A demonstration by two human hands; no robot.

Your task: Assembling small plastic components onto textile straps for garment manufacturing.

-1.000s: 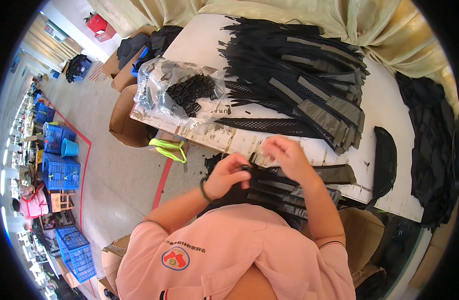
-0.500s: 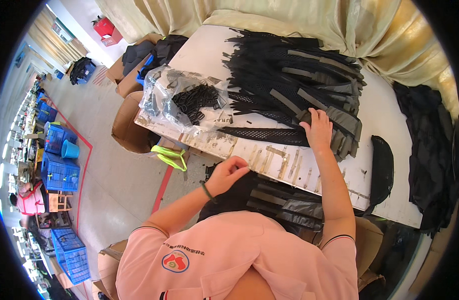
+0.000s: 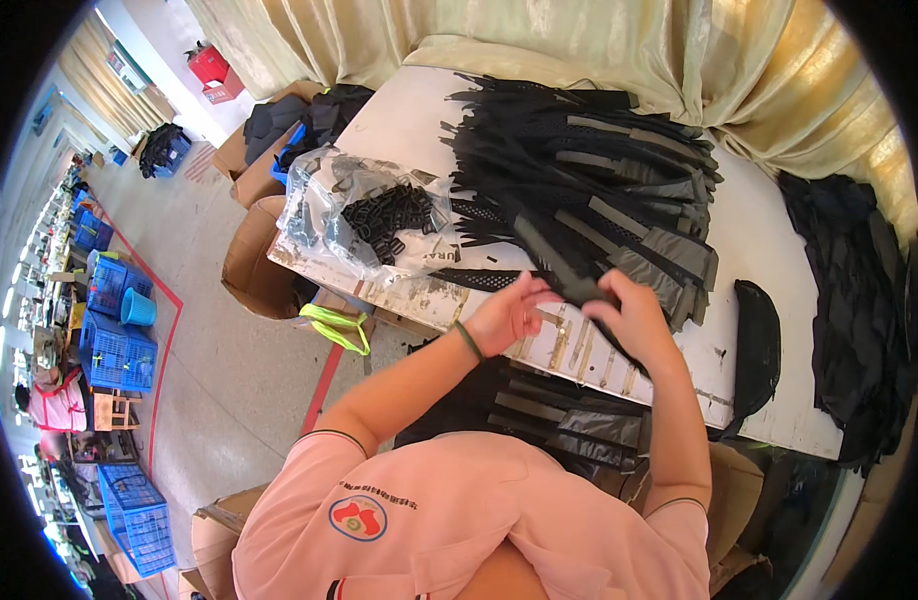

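Note:
My right hand (image 3: 634, 315) is closed around a black fabric strap (image 3: 554, 255) just above the table's front edge. The strap slants from the pile down past my fingers. Beside it on the left is my left hand (image 3: 511, 315), its fingers apart and slightly curled, with the fingertips close to the strap. Whether they touch it I cannot tell. Behind both hands spreads a large pile of black mesh straps (image 3: 539, 150) with grey webbing ends. A clear plastic bag (image 3: 319, 215) holding several black plastic buckles (image 3: 389, 215) lies to the left.
The white table (image 3: 739, 220) has a worn, tape-marked front edge. A black curved pouch (image 3: 757, 350) and a heap of black fabric (image 3: 849, 300) lie at the right. Cardboard boxes (image 3: 254, 260) stand left of the table, with a neon-yellow strap (image 3: 334, 325). More black pieces (image 3: 569, 415) sit below the edge.
My right hand has drawn a strap from the pile toward me, down to the table's front edge. My left hand has moved right and up toward it, its fingers spreading.

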